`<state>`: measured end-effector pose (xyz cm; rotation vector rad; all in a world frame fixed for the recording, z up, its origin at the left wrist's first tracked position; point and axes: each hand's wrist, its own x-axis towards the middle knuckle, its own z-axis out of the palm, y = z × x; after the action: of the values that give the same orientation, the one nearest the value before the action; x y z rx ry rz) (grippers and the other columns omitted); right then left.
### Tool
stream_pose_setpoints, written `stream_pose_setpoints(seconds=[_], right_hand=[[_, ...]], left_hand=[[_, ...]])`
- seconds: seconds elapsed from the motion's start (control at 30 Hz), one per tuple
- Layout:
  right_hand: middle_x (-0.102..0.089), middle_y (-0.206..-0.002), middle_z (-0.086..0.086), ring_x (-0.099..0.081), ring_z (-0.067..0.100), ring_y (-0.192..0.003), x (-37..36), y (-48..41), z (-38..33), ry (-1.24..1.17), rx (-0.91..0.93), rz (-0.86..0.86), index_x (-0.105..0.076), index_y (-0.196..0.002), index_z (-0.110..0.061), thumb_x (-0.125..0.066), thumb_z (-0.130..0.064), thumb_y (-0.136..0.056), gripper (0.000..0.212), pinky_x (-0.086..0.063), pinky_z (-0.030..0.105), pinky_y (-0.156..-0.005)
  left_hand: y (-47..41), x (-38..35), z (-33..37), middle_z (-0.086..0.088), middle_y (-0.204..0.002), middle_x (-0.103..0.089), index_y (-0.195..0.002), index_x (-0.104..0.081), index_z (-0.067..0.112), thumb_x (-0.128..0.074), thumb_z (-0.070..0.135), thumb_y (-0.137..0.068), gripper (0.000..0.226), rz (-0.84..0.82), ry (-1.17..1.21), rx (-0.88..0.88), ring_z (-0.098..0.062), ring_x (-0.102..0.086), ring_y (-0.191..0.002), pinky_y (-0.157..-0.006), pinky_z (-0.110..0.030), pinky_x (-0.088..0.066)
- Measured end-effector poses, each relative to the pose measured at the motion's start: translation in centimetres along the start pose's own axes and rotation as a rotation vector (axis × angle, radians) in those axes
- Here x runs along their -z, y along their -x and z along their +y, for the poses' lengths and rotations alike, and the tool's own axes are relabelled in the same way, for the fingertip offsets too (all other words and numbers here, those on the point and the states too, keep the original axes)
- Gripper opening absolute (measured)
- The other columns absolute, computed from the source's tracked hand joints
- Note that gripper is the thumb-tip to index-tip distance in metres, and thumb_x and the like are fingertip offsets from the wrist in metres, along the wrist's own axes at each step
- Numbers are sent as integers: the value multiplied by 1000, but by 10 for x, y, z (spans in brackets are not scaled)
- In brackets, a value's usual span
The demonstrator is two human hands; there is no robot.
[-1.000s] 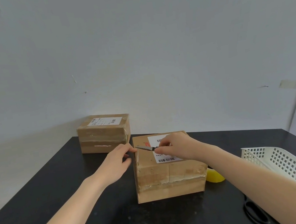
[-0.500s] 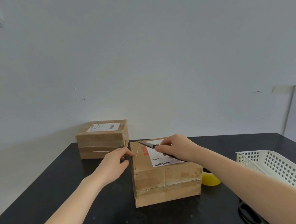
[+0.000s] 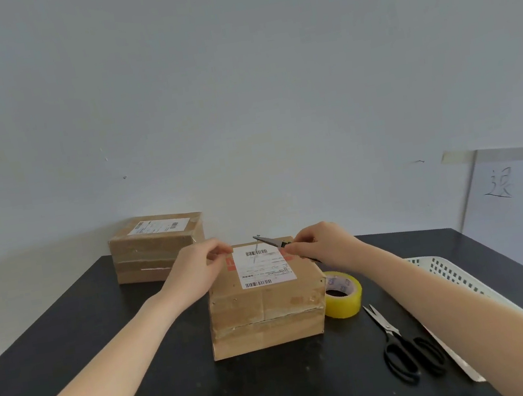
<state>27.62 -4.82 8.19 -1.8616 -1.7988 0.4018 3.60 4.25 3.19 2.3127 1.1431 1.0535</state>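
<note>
Box: centre of black table, still sealed.
Left hand: fingers curled over its top left edge; brace firmly, clear of the blade.
Right hand: fingers clenched round the handle.
Knife: tip over far edge; slice shallow.

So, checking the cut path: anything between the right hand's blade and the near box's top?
Nothing visible. The blade in the right hand lies over the box at the label's far edge; the left hand holds its left edge, clear of the tip.
</note>
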Motion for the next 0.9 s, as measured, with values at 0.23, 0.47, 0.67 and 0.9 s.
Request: stream_pose_setpoints(seconds=[0.23,0.47,0.67,0.9], right_hand=[[-67,-92,6,-52,13,-66,35,25,35,39,-97,72,-69,-105,-14,-58,-48,-92,38,-43,22,-58],[-61,-77,2,-51,13,-61,69,52,85,39,-190,142,-71,-95,-12,-61,-46,-90,35,-40,21,-54],[-70,-86,1,-63,18,-75,90,80,124,62,-245,182,-73,-93,-17,-62,-47,-89,32,-49,26,-64],[-70,-91,-3,-66,16,-87,112,109,165,116,-314,206,-72,-94,-18,-61,-49,-89,33,-53,29,-73]], left_hand=[[-12,-26,36,16,-101,-66,-104,-67,26,-53,20,-95,17,-42,40,-81,2,-59,-96,-87,-24,-48],[-21,-66,76,14,-98,-66,-98,-66,27,-53,16,-95,17,-84,89,-152,4,-60,-88,-82,-17,-48],[-28,-106,106,11,-103,-65,-103,-67,24,-52,15,-95,19,-132,92,-218,-6,-59,-95,-84,-23,-49],[-33,-151,141,12,-102,-66,-101,-66,29,-53,17,-95,18,-206,109,-266,-4,-59,-94,-85,-28,-52]])
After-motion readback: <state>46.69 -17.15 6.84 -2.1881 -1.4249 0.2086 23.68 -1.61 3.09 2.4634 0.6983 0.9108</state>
